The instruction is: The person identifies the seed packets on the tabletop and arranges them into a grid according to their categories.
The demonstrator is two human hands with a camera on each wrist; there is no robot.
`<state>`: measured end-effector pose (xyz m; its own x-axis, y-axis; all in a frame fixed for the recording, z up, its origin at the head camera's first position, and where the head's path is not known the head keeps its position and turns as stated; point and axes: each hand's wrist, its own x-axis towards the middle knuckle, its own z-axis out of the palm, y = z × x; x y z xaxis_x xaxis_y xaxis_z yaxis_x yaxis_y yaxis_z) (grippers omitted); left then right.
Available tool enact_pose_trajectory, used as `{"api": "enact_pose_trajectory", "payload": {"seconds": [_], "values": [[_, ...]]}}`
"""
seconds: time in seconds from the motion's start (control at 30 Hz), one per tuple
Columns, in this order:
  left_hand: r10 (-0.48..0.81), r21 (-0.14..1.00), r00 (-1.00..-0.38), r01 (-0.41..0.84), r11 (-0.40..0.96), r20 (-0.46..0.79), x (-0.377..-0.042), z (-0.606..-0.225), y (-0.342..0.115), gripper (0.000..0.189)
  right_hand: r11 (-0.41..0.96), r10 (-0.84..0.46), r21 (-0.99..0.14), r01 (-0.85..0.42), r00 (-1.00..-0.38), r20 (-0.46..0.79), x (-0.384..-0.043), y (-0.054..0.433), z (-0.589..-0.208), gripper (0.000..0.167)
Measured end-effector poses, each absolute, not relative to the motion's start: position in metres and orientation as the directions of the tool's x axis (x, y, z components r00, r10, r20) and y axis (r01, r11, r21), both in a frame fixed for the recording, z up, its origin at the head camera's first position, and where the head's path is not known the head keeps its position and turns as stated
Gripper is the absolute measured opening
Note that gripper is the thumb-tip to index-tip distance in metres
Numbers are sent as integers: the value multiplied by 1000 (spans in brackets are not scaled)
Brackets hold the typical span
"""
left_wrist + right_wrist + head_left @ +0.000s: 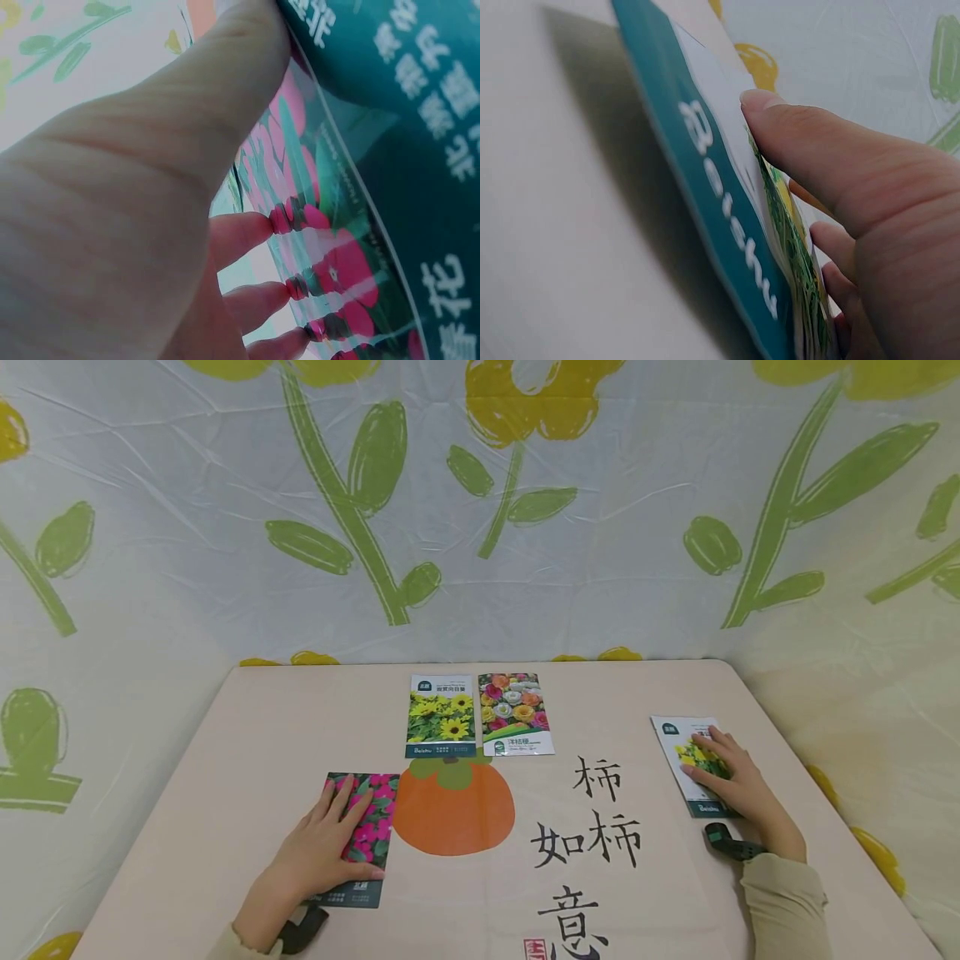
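Note:
My left hand [318, 847] rests with spread fingers on a seed packet with pink flowers [381, 814] and a dark green lower band. In the left wrist view, its fingertips [259, 306] touch the glossy front of that packet. At the right, my right hand [738, 781] lies across a white seed packet with yellow flowers [681, 752], thumb and fingers extended over its front. The right wrist view shows the thumb [795, 131] on this packet's face, and the green "Beishu" band [705, 187] casting a shadow on the cloth.
Farther back, a packet with yellow sunflowers [441, 714] and a packet with multicoloured blooms [516, 714] lie side by side. The pale tablecloth [600, 710] bears a printed orange persimmon [453, 810] and black characters. A flower-patterned curtain [600, 568] stands behind the table.

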<state>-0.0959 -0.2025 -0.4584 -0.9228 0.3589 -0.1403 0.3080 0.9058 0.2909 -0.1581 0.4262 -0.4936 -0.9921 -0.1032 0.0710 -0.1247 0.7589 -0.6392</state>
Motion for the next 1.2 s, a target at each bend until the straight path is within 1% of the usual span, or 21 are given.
{"api": "enact_pose_trajectory", "payload": {"seconds": [0.67,1.2], "values": [[368,275,-922,324,905,-122,-98,-463,-190,110,768,-96,-629,-120,-993,73,-159,426,-495,68],[380,277,-915,333,901,-137,-98,-457,-177,111,773,-93,-624,-118,-993,73,-159,426,-495,68]]}}
